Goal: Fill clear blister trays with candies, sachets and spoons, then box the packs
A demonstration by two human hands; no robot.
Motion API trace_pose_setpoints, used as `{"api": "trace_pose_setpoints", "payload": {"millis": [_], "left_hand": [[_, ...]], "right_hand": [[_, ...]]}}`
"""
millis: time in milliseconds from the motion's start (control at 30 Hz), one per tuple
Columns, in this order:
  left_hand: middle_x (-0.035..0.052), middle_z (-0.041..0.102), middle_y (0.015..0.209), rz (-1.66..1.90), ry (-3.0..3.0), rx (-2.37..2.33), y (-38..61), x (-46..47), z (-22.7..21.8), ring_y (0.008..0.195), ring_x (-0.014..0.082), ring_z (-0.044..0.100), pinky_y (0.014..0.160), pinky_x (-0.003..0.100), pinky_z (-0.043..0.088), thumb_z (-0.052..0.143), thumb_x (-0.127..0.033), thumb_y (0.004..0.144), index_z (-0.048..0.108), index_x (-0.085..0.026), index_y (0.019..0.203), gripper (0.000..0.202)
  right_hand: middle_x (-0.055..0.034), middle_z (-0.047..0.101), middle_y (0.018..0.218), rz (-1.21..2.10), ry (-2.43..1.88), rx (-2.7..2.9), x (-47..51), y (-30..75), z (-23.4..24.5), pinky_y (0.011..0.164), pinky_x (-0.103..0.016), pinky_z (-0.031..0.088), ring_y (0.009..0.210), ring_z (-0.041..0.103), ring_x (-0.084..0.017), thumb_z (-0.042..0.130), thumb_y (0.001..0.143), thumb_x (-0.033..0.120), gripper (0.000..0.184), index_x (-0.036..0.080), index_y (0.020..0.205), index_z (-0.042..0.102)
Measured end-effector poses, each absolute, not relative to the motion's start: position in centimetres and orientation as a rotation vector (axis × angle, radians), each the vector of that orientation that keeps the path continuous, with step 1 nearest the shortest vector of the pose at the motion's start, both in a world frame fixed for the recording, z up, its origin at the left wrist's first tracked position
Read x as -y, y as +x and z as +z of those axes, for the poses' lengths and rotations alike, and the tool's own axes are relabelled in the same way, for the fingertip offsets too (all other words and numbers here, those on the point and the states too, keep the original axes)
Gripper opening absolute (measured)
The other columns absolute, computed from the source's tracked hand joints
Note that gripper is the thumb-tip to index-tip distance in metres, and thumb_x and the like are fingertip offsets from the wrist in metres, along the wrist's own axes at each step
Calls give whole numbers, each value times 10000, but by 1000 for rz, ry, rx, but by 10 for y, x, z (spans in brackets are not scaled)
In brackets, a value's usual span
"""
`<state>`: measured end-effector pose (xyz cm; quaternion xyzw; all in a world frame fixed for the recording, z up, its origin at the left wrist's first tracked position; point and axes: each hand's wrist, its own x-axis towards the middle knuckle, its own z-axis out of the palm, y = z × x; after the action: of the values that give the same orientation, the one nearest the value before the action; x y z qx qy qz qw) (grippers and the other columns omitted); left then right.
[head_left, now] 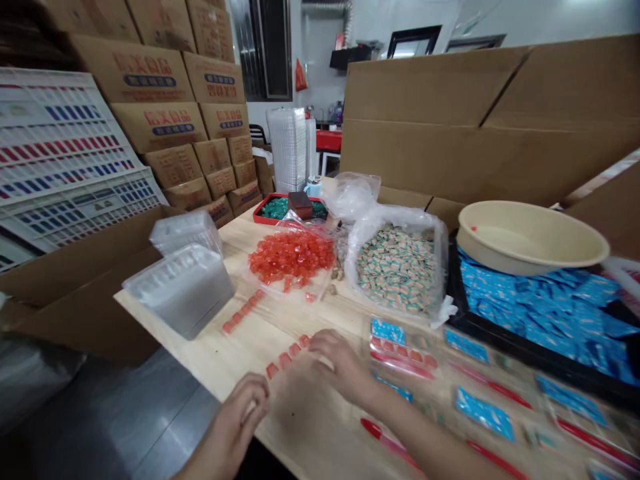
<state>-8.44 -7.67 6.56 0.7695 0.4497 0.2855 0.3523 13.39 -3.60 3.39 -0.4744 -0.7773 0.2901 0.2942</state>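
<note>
A short row of red translucent, jelly-like pieces (285,361) lies on the wooden table between my hands. My left hand (237,417) is beside the row's near-left end, its fingers curled towards the thumb. At the other end, the curled fingers of my right hand (340,363) reach the last piece. Whatever either hand pinches is hidden by the fingers. A second row of red pieces (243,312) lies further left. Beyond it, a heap of the same red pieces (293,257) rests on clear plastic.
Clear plastic trays (183,287) are stacked at the left edge. A bag of small wrapped pieces (397,270) stands behind my right hand. Filled trays (403,350) with blue packets and red sticks cover the right side. A cream basin (530,237) sits on blue packets (540,303).
</note>
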Motion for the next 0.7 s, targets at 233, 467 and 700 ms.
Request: {"api": "trace_pose_setpoints", "payload": {"millis": [233,467,700], "left_hand": [[30,523,737,781,1627,-1175,-91,22,66,715,165,517,682,309,432,352,-432,797,478,-179,763,284],[115,555,852,138,2428,-1856,-111,-3,-5,890,295,488,743,425,383,331,-332,775,548,-159,758,279],[59,571,937,668,2646,-1480,-125,7,-5,917,252,500,831,434,371,425,-338,730,480,-231,753,123]], "right_hand": [[33,561,589,1356,-1116,931,38,172,69,543,-234,415,523,526,-98,619,640,339,202,175,696,514],[45,501,530,937,-1471,442,144,253,53,358,-186,308,400,423,-78,654,589,351,281,180,773,529],[-113,570,852,160,-2176,945,161,234,5,705,-387,425,785,538,-231,448,737,295,343,118,1017,538]]}}
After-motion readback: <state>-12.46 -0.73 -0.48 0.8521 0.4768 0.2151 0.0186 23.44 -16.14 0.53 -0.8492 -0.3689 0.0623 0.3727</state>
